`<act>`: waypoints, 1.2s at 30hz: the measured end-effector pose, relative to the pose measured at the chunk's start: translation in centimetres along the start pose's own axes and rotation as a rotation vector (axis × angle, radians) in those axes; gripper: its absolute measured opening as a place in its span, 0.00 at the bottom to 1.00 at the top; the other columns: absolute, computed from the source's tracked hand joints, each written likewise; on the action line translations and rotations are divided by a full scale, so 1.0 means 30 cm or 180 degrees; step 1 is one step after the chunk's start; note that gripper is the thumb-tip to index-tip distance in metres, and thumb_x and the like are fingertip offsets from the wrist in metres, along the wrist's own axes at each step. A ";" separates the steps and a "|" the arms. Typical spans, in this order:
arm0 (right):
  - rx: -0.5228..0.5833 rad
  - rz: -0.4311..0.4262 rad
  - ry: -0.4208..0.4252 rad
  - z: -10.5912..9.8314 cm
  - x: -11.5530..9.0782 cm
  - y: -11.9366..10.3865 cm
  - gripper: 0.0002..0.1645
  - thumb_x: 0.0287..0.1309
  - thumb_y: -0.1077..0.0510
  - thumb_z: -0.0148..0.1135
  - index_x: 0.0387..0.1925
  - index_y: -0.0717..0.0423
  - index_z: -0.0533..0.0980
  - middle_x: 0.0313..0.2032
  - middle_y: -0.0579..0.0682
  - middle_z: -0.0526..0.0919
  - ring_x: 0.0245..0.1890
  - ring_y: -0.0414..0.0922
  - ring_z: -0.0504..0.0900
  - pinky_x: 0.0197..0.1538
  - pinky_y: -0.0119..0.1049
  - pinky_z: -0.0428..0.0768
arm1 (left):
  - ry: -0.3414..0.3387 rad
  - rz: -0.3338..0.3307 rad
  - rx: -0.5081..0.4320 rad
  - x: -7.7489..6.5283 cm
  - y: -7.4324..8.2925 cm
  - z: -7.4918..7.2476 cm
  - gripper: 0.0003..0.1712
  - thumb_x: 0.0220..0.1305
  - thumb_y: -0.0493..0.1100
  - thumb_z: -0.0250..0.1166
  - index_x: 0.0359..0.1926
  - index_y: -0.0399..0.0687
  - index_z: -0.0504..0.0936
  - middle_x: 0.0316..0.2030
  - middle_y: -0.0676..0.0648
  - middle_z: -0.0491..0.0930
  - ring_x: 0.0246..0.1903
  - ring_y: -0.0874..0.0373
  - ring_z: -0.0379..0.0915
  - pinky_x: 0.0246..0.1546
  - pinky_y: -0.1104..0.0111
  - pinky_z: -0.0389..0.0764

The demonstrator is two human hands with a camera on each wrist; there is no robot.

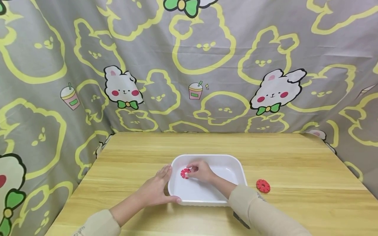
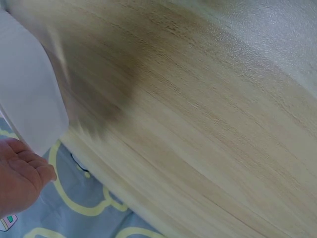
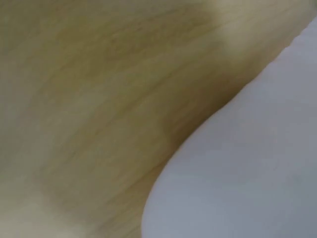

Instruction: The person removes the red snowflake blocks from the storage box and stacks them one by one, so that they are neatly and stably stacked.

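Note:
A white plastic basin (image 1: pixel 203 202) with rounded corners stands on the table. Inside it, toward the left, my right hand (image 1: pixel 201 171) pinches the edge of a red notched disc (image 1: pixel 184 173), a flower-like piece with slots round its rim. My left hand (image 1: pixel 156 188) rests against the basin's left side, fingers along the outer wall and thumb at the front left corner. In the left wrist view, the fingers (image 2: pixel 25 166) show beside the basin wall (image 2: pixel 32 84). The right wrist view catches only the basin's outer side (image 3: pixel 237 173); the right hand is out of sight there.
Another red notched disc (image 1: pixel 263 186), with a hole in its centre, lies on the table right of the basin. The wooden table (image 1: pixel 141 144) runs back to a grey patterned curtain (image 1: pixel 183 111), which also hangs along both sides.

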State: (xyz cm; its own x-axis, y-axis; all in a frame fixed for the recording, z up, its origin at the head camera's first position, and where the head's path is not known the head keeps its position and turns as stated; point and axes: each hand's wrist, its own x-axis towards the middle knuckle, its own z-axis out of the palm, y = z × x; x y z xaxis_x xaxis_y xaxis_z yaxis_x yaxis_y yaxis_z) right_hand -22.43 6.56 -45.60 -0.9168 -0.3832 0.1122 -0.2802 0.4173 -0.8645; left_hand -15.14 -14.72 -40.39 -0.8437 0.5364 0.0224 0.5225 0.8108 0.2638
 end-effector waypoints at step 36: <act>-0.0471 -0.0054 -0.0200 -0.015 -0.010 -0.003 0.11 0.40 0.68 0.70 0.31 0.66 0.82 0.15 0.44 0.70 0.20 0.35 0.65 0.24 0.23 0.64 | 0.0020 0.0012 0.0022 -0.001 0.000 0.001 0.63 0.44 0.73 0.62 0.66 0.27 0.57 0.67 0.29 0.55 0.66 0.37 0.55 0.60 0.50 0.69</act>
State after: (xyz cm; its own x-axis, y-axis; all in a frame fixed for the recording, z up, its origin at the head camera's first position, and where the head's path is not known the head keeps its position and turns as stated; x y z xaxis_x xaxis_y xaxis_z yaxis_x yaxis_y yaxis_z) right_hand -22.27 7.01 -45.34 -0.8933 -0.4401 0.0911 -0.3385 0.5255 -0.7806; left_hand -15.11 -14.72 -40.42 -0.8424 0.5381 0.0294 0.5266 0.8104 0.2570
